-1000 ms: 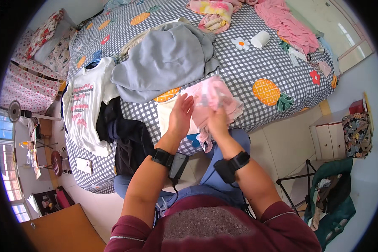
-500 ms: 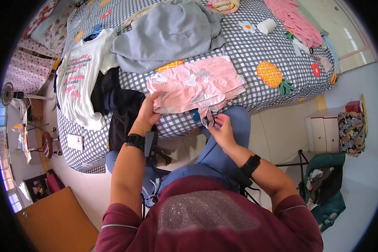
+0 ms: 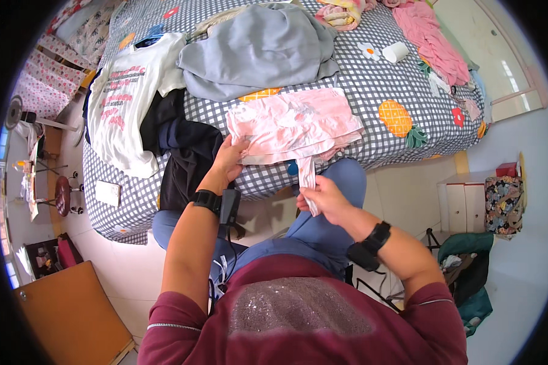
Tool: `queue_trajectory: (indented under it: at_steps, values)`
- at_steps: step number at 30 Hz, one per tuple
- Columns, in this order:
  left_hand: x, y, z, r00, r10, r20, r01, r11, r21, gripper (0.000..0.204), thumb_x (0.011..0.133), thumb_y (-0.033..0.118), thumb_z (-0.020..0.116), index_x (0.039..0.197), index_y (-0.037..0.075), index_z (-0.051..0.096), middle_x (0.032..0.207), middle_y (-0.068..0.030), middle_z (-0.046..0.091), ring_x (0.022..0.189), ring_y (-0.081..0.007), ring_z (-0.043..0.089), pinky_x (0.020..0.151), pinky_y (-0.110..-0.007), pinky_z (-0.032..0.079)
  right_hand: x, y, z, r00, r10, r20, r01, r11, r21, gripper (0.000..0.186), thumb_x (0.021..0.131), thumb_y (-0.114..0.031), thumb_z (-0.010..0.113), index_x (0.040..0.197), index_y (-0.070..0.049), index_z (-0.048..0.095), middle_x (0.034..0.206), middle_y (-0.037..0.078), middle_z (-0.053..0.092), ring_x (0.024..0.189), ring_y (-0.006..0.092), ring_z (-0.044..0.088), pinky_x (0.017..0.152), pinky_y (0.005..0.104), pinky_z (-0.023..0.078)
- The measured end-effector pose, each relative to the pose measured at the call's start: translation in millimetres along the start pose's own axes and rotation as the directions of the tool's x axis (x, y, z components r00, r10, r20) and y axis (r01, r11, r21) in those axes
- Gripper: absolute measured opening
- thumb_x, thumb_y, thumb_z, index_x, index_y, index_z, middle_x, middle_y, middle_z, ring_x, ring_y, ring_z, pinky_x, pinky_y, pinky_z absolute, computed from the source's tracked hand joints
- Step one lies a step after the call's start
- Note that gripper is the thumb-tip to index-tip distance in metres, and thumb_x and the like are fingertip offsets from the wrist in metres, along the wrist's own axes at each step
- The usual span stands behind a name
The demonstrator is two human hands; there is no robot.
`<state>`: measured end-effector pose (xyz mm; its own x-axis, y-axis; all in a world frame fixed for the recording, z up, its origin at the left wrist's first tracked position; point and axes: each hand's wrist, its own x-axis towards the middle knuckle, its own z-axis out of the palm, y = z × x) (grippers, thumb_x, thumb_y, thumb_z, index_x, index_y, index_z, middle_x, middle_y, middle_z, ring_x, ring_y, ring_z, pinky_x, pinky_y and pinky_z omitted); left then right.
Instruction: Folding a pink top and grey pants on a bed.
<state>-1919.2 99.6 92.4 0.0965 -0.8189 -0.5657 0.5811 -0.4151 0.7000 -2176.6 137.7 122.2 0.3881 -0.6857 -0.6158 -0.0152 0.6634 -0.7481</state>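
A pink patterned garment (image 3: 295, 121) lies folded near the front edge of the bed, its layers stacked unevenly along the near side. Its left end is held by my left hand (image 3: 229, 158), thumb on top and the other fingers mostly hidden under the cloth. A narrow pink-and-white strip of the garment (image 3: 307, 176) hangs over the bed's edge. My right hand (image 3: 327, 199) pinches that strip near its lower end, above my right thigh. Whether the strip is a sleeve or a strap, I cannot tell.
Left of the garment lie dark clothes (image 3: 192, 158) and a white printed T-shirt (image 3: 125, 100). A grey garment (image 3: 259, 52) is heaped behind it. A phone (image 3: 108, 193) rests at the bed's left corner. A white roll (image 3: 396, 52) and pink cloth (image 3: 429, 39) lie far right.
My right hand has closed on the hanging strip and drawn it down and straight. The left hand still holds the left end. The whole view has shifted slightly.
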Motion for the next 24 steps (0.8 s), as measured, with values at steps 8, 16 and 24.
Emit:
queue_trajectory:
  at_steps: [8, 16, 24]
  values:
    - [1, -1, -2, 0.999, 0.004, 0.041, -0.001, 0.998, -0.061, 0.035, 0.087, 0.000, 0.048, 0.121, 0.007, 0.042, 0.111, -0.0094, 0.056, 0.093, -0.0193, 0.060, 0.079, -0.034, 0.052, 44, -137, -7, 0.979, -0.071, 0.192, -0.022, 0.897, 0.441, 0.030, 0.090, -0.021, 0.047, 0.104, 0.006, 0.051, 0.105, 0.022, 0.057, 0.100, 0.0335, 0.058, 0.093, 0.0429, 0.044]
    - [-1, 6, -1, 0.997, -0.021, 0.069, 0.029, 0.992, -0.126, 0.035, 0.084, 0.000, 0.047, 0.119, 0.006, 0.043, 0.104, -0.0077, 0.059, 0.086, -0.0184, 0.062, 0.076, -0.033, 0.053, 62, -79, 3, 0.457, -0.887, -0.063, 0.608, 0.364, -0.705, 0.036, 0.083, -0.013, 0.055, 0.116, 0.001, 0.050, 0.118, 0.018, 0.052, 0.110, 0.0319, 0.050, 0.093, 0.0387, 0.039]
    - [1, 0, 9, 0.987, 0.138, -0.078, -0.133, 0.989, 0.061, 0.034, 0.085, 0.013, 0.058, 0.116, 0.002, 0.050, 0.108, -0.0060, 0.059, 0.092, -0.0117, 0.057, 0.077, -0.027, 0.047, 104, -50, 17, 0.581, -0.752, 0.311, 0.227, -0.217, -0.949, 0.057, 0.090, -0.036, 0.040, 0.131, 0.004, 0.037, 0.139, 0.019, 0.032, 0.130, 0.0312, 0.029, 0.108, 0.0436, 0.017]
